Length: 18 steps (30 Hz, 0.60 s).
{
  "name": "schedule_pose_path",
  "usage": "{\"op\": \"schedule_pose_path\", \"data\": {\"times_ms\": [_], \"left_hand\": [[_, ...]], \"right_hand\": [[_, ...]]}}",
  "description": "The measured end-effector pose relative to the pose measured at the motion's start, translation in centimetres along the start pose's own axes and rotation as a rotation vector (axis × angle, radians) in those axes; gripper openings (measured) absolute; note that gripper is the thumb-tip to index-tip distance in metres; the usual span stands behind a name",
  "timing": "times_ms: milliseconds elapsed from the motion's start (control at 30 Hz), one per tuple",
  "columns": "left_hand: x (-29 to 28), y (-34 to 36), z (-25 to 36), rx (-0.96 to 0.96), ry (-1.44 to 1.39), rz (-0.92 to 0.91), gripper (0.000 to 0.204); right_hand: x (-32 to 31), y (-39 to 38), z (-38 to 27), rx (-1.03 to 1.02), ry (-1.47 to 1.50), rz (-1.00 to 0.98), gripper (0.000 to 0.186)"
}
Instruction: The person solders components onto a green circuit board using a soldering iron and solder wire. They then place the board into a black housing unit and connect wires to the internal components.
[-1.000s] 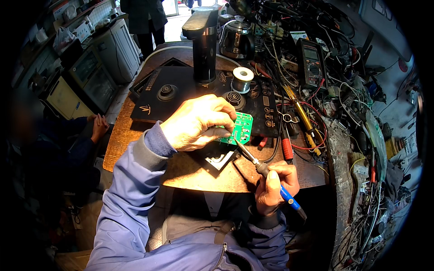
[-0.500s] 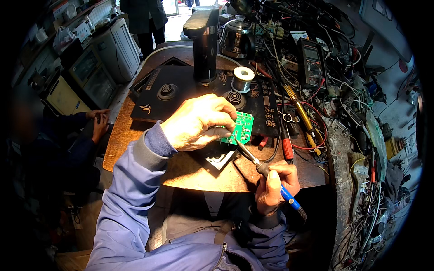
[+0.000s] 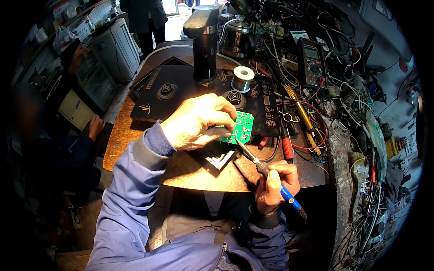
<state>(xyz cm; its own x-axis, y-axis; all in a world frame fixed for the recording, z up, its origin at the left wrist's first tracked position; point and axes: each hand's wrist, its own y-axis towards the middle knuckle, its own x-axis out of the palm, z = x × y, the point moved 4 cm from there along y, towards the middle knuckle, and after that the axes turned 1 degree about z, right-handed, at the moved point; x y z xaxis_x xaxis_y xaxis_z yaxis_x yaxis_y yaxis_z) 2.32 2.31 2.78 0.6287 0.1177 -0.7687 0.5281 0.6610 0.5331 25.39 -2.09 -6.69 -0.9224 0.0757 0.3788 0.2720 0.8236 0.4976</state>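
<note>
Left hand (image 3: pixel 199 124): ungloved. Next to it, a dark blue inner cuff (image 3: pixel 160 140); beyond this, a grey outer cuff (image 3: pixel 146 156), then a creased periwinkle-blue left sleeve (image 3: pixel 121 194). Right hand (image 3: pixel 275 186): ungloved; a dark right cuff (image 3: pixel 266 220) adjoins, with a blue right sleeve (image 3: pixel 271 246) behind it. Behind both hands: blue jacket front (image 3: pixel 181 254), with metal-pulled zip (image 3: pixel 224 247).

The left arm (image 3: pixel 129 194), in a blue-violet fabric sleeve with a grey cuff band (image 3: pixel 147 156), slants up and rightward to a bare left hand (image 3: pixel 199 122), back uppermost, knuckles bent, thumb and fingers drawn together in a pinch. The right arm (image 3: pixel 269 241), in a matching sleeve with a dark cuff (image 3: pixel 266 220), sits lower and closer to the torso, its bare right hand (image 3: pixel 275 187) curled into a pen-like grip, thumb uppermost.
</note>
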Motion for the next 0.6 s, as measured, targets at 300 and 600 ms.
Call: {"op": "schedule_pose_path", "data": {"times_ms": [300, 600], "left_hand": [[-0.03, 0.01, 0.05, -0.007, 0.003, 0.0, 0.02], [0.08, 0.0, -0.06, -0.003, 0.015, -0.004, 0.02]], "right_hand": [[-0.25, -0.1, 0.16, 0.015, -0.013, -0.022, 0.015], [-0.39, -0.22, -0.11, 0.087, -0.013, 0.0, 0.015]]}}
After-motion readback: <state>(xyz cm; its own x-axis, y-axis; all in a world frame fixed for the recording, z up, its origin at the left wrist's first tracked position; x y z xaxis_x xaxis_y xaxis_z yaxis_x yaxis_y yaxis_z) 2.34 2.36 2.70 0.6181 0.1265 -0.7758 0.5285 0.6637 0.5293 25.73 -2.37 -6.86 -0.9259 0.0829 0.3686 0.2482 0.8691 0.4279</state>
